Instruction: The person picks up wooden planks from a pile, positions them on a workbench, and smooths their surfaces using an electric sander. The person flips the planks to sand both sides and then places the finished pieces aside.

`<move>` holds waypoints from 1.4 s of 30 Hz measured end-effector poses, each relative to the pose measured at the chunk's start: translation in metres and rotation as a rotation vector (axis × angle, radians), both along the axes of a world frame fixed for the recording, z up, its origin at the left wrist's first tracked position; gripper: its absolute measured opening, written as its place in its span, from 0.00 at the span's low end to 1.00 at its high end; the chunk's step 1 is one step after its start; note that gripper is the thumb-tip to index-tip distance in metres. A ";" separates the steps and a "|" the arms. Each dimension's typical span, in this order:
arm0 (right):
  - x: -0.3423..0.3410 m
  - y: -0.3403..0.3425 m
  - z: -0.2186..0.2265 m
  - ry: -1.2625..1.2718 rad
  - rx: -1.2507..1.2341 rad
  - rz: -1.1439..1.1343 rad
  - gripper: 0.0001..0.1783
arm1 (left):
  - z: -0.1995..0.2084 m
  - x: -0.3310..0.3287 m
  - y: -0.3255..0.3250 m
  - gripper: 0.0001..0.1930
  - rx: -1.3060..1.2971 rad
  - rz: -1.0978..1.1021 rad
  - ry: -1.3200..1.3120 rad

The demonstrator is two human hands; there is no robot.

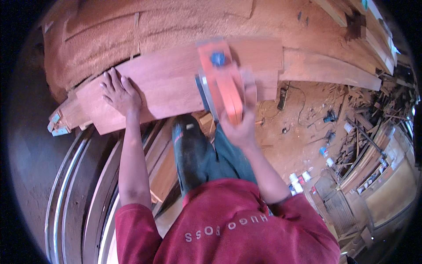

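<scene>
A wide reddish wooden board lies crosswise in front of me, with stepped, notched ends. My left hand rests flat on its left part, fingers spread. Around the rear handle of an orange handheld power tool, my right hand is closed. The tool has a blue knob on its front end and stands on the board right of the middle. Motion blur hides whether it is a planer or a sander. Its underside is hidden.
Reddish sawdust is heaped beyond the board. A narrower curved wooden piece extends to the right. Long boards stand at the lower left. A dark cord crosses the dusty floor, near wood scraps and white containers.
</scene>
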State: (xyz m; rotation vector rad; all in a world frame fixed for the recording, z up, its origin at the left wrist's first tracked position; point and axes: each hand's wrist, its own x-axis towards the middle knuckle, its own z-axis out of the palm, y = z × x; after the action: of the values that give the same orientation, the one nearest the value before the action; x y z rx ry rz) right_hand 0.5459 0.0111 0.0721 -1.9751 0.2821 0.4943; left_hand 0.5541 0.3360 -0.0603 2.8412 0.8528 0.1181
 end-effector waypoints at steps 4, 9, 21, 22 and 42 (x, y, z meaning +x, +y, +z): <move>0.057 0.038 -0.001 -0.115 -0.015 -0.021 0.12 | -0.002 0.006 0.002 0.26 -0.017 -0.006 -0.026; -0.028 0.014 0.002 -0.012 0.019 -0.029 0.17 | 0.000 0.006 0.002 0.25 0.003 -0.005 -0.038; 0.065 0.064 -0.007 -0.032 -0.042 0.049 0.22 | 0.000 0.005 0.002 0.25 -0.021 -0.003 -0.003; 0.061 0.064 -0.011 -0.038 -0.055 0.073 0.23 | 0.001 0.005 0.002 0.25 -0.022 -0.002 -0.006; -0.083 0.044 -0.003 -0.031 -0.007 0.121 0.25 | 0.000 0.001 0.005 0.24 -0.040 -0.004 -0.036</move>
State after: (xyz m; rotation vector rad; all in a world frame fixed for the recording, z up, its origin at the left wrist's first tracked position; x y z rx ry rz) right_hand 0.4634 0.0548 0.0686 -2.0134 0.1450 0.5402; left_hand 0.5555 0.3405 -0.0603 2.7948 0.8322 0.1498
